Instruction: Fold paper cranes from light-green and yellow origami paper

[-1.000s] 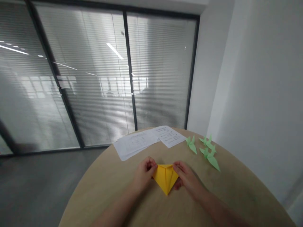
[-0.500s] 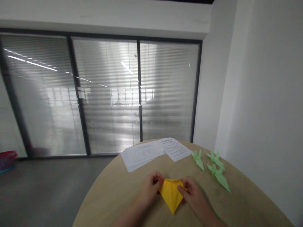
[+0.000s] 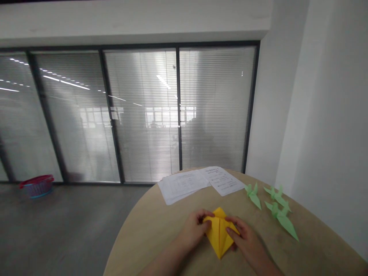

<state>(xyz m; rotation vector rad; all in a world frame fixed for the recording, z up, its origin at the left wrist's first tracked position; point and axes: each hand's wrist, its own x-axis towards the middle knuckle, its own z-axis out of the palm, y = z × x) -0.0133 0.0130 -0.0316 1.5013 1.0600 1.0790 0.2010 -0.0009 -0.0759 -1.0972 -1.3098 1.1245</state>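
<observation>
A folded piece of yellow origami paper [image 3: 219,234] is held between my two hands over the table, its sharp point toward me. A small triangular tip of it rises at the far end, beyond a crosswise crease. My left hand [image 3: 195,229] pinches its left edge, thumb on top. On the right side my right hand [image 3: 243,237] grips the paper, with its thumb on the upper face and fingers partly hidden beneath. To the right lie three pale green folded paper cranes, the nearest crane [image 3: 283,220] being closest to my right hand.
Printed white sheets [image 3: 184,186] lie overlapping toward the far side of the round wooden table [image 3: 149,226]. A pink and blue plastic basket [image 3: 38,186] stands on the floor at left. Glass panels with blinds [image 3: 146,149] and a white wall [image 3: 324,145] stand behind and to the right.
The paper's far end, flat before, now shows a raised triangular tip. Both hands keep hold of the paper. The view has turned left, bringing more of the basket in.
</observation>
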